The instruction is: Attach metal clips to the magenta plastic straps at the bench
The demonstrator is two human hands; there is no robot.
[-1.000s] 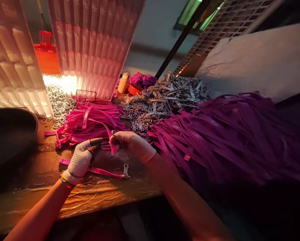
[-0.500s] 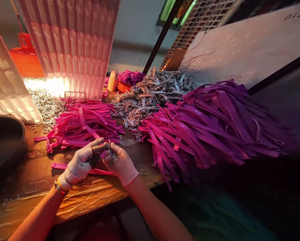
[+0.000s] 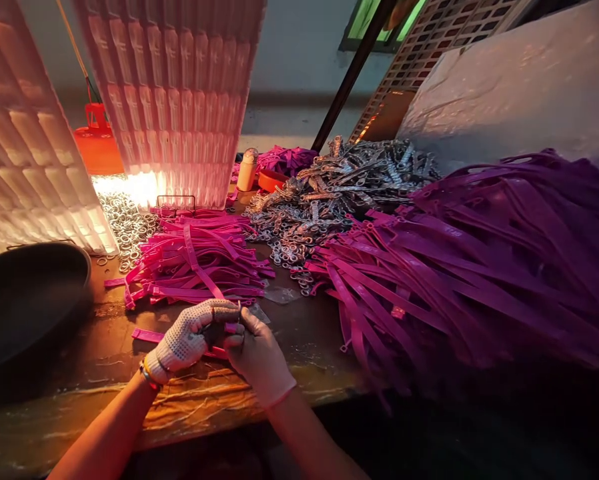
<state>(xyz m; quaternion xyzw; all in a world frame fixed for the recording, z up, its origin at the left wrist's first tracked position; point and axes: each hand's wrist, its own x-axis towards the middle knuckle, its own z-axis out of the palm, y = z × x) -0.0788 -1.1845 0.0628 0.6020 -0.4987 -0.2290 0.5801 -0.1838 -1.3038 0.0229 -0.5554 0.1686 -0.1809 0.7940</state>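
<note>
My left hand (image 3: 184, 337), in a white dotted knit glove, is closed with its fingertips on a pink strap (image 3: 231, 328), mostly hidden by the fingers. My right hand (image 3: 262, 363), in a thin pale glove, pinches a small metal ring (image 3: 239, 311), seen nearly edge-on. Both hands meet just above the table's front part, fingertips touching or nearly so. Behind them lies a pile of pink straps (image 3: 199, 257); one long strap runs from it down toward my left fingers. A loose pink strap (image 3: 147, 335) lies on the table beneath my left hand.
Loose metal rings (image 3: 129, 230) lie under an orange lamp (image 3: 99, 148) between corrugated panels (image 3: 179, 120). A dark round pan (image 3: 29, 300) stands left. Metal chain pieces (image 3: 349, 180) are heaped at the back, a large purple strap pile (image 3: 459, 267) at right. A bottle (image 3: 247, 170) stands behind.
The view has shifted, so everything sits further right or lower. My hands stay together, and the right fingers have closed in tighter around the ring and strap.
</note>
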